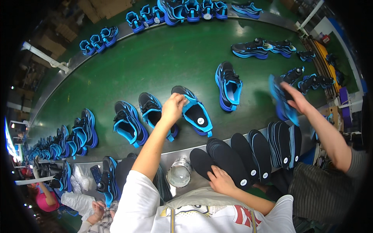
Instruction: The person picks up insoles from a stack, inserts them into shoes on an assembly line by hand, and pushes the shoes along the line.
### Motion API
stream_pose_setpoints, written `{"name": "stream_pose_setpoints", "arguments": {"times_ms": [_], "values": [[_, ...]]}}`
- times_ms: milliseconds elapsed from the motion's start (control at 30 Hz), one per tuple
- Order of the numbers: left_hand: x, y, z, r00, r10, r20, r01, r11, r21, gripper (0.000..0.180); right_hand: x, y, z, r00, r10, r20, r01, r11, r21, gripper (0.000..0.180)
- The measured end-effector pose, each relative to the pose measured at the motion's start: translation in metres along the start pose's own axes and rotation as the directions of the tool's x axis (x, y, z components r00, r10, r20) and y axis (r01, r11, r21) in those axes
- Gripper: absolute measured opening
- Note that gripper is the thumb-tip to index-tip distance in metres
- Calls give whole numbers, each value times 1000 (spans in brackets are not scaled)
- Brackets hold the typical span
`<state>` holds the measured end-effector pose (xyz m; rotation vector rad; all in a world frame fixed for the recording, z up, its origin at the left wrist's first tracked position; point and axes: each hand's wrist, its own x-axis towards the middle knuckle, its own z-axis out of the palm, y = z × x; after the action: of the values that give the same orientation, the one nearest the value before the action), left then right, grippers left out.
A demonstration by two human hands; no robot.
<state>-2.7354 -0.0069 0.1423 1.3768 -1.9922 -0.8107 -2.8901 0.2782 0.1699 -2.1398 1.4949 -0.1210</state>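
My left hand reaches out over the green conveyor belt and grips the heel collar of a black and blue sneaker. That sneaker lies tilted, and an insole with a round white label shows inside it. My right hand is close to my body, its fingers closed on a black insole at the left of a row of overlapping black insoles along the belt's near metal edge. Two similar sneakers stand just left of the gripped one.
A co-worker's hand at the right holds a blue sneaker. Another sneaker stands mid-belt, and several more line the far and left edges. A clear round roll sits by my chest. Another person's hands work at lower left.
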Motion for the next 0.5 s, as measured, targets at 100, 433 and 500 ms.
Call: {"name": "stream_pose_setpoints", "arguments": {"times_ms": [100,433,500], "values": [[-4,-11,-18,982,-84,170,107,985,-134,15,-12,-2,7,998,54,20,-52,994,-95,41],[7,46,-44,835,-443,327,476,280,-834,8,-23,-5,6,960,281,1,-276,943,-188,56],[20,48,-48,885,-261,385,443,224,-868,16,-27,-1,5,945,325,28,-316,933,-171,58]]}}
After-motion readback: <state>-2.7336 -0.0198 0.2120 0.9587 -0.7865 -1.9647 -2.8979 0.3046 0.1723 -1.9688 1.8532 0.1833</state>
